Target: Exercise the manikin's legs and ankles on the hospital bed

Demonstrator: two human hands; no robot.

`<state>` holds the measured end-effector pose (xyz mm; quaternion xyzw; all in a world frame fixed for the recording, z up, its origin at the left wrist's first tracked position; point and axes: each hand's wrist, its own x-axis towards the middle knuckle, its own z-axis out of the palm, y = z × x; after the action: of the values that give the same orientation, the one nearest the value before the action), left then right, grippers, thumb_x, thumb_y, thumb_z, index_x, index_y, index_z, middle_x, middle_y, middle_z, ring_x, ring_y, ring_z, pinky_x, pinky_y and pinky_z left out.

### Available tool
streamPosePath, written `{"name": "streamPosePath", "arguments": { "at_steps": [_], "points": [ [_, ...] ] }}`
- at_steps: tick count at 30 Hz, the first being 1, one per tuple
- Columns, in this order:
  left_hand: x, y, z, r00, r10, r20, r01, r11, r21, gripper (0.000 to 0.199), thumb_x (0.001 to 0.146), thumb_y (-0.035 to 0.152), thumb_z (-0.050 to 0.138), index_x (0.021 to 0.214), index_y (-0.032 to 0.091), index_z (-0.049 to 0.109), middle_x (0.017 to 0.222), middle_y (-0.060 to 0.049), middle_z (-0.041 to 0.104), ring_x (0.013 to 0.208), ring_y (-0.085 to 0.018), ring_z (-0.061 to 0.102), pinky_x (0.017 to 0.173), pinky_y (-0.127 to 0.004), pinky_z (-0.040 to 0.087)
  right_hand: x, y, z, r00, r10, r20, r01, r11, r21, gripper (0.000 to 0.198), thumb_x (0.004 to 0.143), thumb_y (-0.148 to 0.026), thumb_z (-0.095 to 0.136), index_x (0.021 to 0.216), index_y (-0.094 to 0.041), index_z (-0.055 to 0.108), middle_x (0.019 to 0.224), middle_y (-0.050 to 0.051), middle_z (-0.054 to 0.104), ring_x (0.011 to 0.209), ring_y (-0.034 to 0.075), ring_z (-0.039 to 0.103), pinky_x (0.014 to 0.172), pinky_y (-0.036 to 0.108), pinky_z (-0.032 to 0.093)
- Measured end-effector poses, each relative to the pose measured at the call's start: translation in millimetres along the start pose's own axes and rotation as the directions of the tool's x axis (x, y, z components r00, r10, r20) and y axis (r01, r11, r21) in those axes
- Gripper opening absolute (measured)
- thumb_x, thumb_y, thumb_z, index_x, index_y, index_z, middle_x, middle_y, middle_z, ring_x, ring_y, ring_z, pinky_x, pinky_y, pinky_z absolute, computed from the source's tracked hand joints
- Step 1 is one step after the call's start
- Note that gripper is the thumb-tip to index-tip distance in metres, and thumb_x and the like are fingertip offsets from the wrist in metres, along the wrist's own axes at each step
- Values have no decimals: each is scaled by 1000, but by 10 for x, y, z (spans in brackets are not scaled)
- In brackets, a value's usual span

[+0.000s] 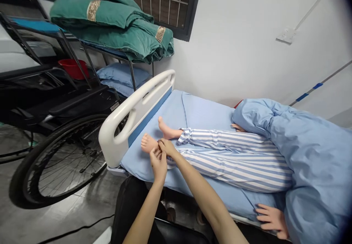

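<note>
A manikin in blue-and-white striped trousers [233,167] lies on the bed, its feet toward the footboard. My right hand [168,148] is closed over the ankle of its nearer foot [148,143], close to the trouser cuff. Just below, my left hand [158,164] has its fingers bent and pressed against the same ankle, meeting my right fingertips. The exact grip of the fingertips is partly hidden. The farther bare foot [168,129] rests toes up on the blue sheet [203,108], apart from my hands.
A white footboard [118,126] closes off the bed's left end; a wheelchair [68,156] stands beyond it. Folded green quilts [118,20] lie on a rack above blue pillows [123,75]. A light-blue quilt [310,156] covers the manikin's upper body, with a manikin hand [272,218] sticking out.
</note>
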<state>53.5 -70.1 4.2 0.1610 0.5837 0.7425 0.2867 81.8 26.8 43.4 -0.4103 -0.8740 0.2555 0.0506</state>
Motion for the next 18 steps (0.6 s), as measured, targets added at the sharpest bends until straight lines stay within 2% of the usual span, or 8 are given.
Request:
{"name": "streamPosePath", "arguments": {
  "at_steps": [2, 5, 8, 11, 13, 14, 16, 18],
  "points": [
    [3, -3, -103, 999, -47, -13, 47, 999, 3, 37, 75, 17, 69, 109, 20, 53, 110, -11, 67, 103, -21, 68, 97, -39, 55, 29, -36, 25, 999, 37, 33, -36, 999, -27, 39, 103, -21, 33, 106, -13, 71, 113, 12, 72, 100, 17, 67, 86, 25, 46],
    [3, -23, -118, 989, -127, -77, 129, 991, 25, 31, 72, 9, 67, 98, 20, 55, 95, -6, 67, 96, -18, 68, 95, -35, 54, -29, -6, 27, 992, 117, 55, -112, 991, -78, 43, 102, -23, 32, 108, -11, 73, 119, 18, 71, 108, 26, 67, 89, 32, 47],
    [-72, -39, -23, 952, -289, -97, 286, 957, -50, 28, 70, 9, 68, 93, 19, 55, 84, -3, 64, 78, -15, 66, 77, -28, 55, -180, 80, -18, 976, 213, 47, -207, 972, -112, 46, 101, -28, 33, 111, -10, 73, 120, 21, 70, 111, 32, 67, 89, 37, 49],
    [-198, -73, 89, 864, -498, 73, 503, 853, -141, 20, 69, 12, 67, 81, 17, 52, 71, -1, 60, 64, -14, 61, 62, -25, 50, -348, 175, -77, 961, 275, 20, -269, 951, -151, 48, 101, -33, 33, 113, -10, 74, 118, 20, 71, 111, 33, 68, 90, 38, 50],
    [-269, -115, 145, 810, -562, 165, 584, 797, -152, 16, 70, 14, 66, 72, 17, 51, 65, -2, 57, 61, -14, 60, 59, -25, 47, -440, 224, -111, 963, 269, 6, -263, 946, -188, 47, 101, -33, 34, 112, -12, 75, 116, 18, 72, 110, 32, 69, 89, 38, 50],
    [-295, -141, 168, 799, -573, 184, 599, 787, -149, 15, 71, 16, 66, 71, 16, 52, 63, -2, 56, 59, -14, 58, 57, -25, 46, -475, 237, -126, 967, 256, 3, -249, 946, -205, 46, 101, -32, 35, 111, -13, 75, 115, 17, 73, 108, 32, 69, 88, 38, 51],
    [-328, -191, 207, 801, -567, 192, 594, 793, -134, 11, 73, 17, 67, 76, 16, 56, 60, -1, 54, 54, -14, 55, 52, -24, 42, -517, 231, -155, 976, 219, 4, -213, 951, -226, 42, 100, -30, 37, 111, -13, 74, 111, 16, 73, 104, 31, 70, 86, 37, 51],
    [-349, -230, 234, 837, -521, 168, 542, 831, -123, 14, 73, 14, 69, 82, 17, 59, 59, 0, 53, 51, -14, 53, 51, -25, 42, -511, 167, -179, 986, 169, 9, -163, 960, -227, 36, 100, -31, 43, 112, -13, 72, 108, 15, 73, 101, 28, 70, 86, 35, 51]
  ]
}}
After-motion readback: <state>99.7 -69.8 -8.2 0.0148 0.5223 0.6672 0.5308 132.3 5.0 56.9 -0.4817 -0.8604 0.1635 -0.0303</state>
